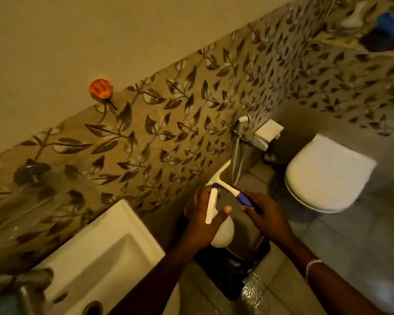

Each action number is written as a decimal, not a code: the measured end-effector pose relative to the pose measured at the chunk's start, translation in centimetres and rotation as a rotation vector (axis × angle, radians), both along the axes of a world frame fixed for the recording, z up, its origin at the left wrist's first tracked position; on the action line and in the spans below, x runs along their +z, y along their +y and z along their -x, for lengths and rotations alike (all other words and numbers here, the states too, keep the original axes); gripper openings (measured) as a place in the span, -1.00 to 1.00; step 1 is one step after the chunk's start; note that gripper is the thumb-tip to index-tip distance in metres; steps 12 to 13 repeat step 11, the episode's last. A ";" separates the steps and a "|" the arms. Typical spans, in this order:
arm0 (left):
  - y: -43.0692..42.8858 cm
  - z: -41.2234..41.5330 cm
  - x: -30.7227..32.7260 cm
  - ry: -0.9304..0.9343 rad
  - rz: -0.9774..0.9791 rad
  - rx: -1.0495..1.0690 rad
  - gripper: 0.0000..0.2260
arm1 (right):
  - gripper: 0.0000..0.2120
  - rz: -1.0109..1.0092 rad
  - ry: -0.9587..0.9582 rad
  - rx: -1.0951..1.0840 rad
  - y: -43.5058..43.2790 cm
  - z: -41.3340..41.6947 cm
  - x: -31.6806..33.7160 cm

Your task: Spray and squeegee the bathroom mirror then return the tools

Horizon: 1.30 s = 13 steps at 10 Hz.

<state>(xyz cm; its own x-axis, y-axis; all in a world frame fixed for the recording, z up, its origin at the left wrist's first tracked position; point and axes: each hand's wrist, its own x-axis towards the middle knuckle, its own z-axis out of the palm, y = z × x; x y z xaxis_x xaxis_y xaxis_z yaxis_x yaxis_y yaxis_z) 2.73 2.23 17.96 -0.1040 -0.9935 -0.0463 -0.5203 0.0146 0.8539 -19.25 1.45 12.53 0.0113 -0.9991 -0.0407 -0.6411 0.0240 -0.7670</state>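
The head view looked down into a dim bathroom, with the white washbasin (pixel 96 253) at the lower left and the closed toilet (pixel 325 176) at the right. Between them, both hands were held over a dark bin-like container (pixel 243 244) that stood on the tiled floor (pixel 341 258).

The left hand (pixel 201 220) was closed around a white spray bottle (pixel 223 235); its long white trigger and blue nozzle stuck out between the fingers, and the round body of the bottle showed below the palm. The right hand (pixel 265 215) was closed around the blue handle of a squeegee (pixel 225 184), whose white blade pointed up and away toward the leaf-patterned wall tiles (pixel 168 123). The two tools were just beside each other, maybe touching near the nozzle; this could not be told for sure.

The mirror itself was not clearly in the picture, so it could not be seen whether it was already cleaned. Since both tools were held low, away from the wall above the basin and over the container, the step in hand seemed to be either taking the tools or giving them back; the pictures alone did not decide it. If it was the return, the next move would call for lowering each tool to its place and opening the hands one after the other, with the bottle kept upright so that it would not tip.
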 end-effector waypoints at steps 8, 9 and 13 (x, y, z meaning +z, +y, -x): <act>-4.4 7.0 -24.3 -0.025 -0.070 -0.113 -0.32 | -0.56 -0.144 0.374 0.090 -3.9 4.2 -22.8; -4.6 6.7 -23.9 -0.111 -0.094 -0.183 -0.21 | -0.55 -0.166 0.357 0.096 -3.7 4.1 -22.4; -4.6 3.0 -19.4 -0.211 -0.191 -0.288 0.15 | -0.50 -0.127 0.373 0.055 -3.2 4.8 -18.5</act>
